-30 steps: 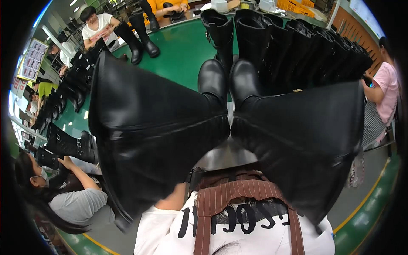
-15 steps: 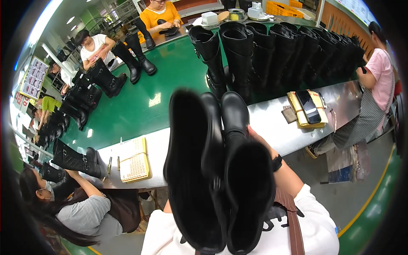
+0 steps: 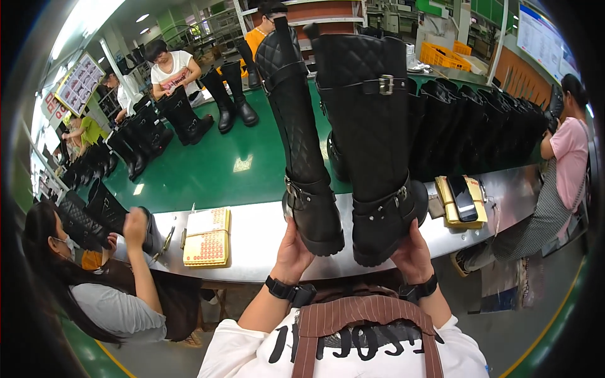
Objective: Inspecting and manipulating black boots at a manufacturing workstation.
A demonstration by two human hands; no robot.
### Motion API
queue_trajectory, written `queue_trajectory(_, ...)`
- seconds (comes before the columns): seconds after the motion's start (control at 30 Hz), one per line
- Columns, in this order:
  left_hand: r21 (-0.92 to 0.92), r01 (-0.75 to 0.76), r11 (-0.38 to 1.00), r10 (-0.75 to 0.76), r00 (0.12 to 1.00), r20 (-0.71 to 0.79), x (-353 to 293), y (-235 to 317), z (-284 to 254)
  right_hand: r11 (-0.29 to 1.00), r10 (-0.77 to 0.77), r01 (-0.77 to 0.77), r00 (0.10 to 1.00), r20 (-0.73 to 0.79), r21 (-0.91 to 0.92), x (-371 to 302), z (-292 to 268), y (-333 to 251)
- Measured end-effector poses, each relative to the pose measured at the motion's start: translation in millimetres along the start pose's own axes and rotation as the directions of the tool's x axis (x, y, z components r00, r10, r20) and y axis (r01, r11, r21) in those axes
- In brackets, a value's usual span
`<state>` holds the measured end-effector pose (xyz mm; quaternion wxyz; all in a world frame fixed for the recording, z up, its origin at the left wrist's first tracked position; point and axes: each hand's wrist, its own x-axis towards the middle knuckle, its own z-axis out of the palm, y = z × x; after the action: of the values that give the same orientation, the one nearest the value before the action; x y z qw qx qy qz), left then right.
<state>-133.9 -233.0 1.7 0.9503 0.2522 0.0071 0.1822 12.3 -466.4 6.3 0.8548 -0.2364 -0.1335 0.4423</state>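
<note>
Two tall black boots with quilted shafts and buckled ankle straps are held up side by side before me. My left hand point(image 3: 294, 253) is closed around the foot of the left boot point(image 3: 302, 135), which leans a little left. The right boot point(image 3: 364, 138), with a metal buckle near its top, rests by its foot in my right hand point(image 3: 413, 253). Both boots stand shaft up, soles down, above the bench's near edge. Most of my fingers are hidden behind the boot feet.
A metal ledge point(image 3: 258, 236) edges the green tabletop point(image 3: 208, 167). Rubber-banded yellow cards point(image 3: 207, 239) lie left; a phone point(image 3: 462, 198) tops another stack right. Several black boots point(image 3: 488, 120) line the right side. Co-workers sit close left point(image 3: 120, 302) and right point(image 3: 570, 151).
The boots have swung from openings toward me to upright, shafts up, farther from my body. Both hands now show at the feet. The left neighbour's hand has risen; the view has shifted slightly.
</note>
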Motion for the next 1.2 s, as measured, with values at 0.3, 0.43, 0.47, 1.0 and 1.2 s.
queue_trajectory(0.3,0.056,0.003,0.998,0.004,0.992,-0.124,-7,4,4,0.997,-0.082,0.082,0.974,-0.213,-0.007,5,14,5)
queue_trajectory(0.43,0.08,-0.004,0.997,0.015,0.989,-0.145,-7,2,3,0.997,-0.076,0.07,0.974,-0.215,-0.037,8,16,6)
queue_trajectory(0.47,0.1,-0.008,0.995,0.022,0.99,-0.141,-6,1,3,0.997,-0.073,0.066,0.972,-0.222,-0.04,8,16,6)
queue_trajectory(1.0,0.105,-0.062,0.993,0.077,0.986,-0.147,-4,-5,10,0.993,-0.109,0.098,0.973,-0.203,-0.063,11,21,9)
queue_trajectory(1.2,0.128,-0.034,0.991,0.051,0.989,-0.137,-3,-3,8,0.993,-0.114,0.096,0.949,-0.295,-0.076,13,27,11)
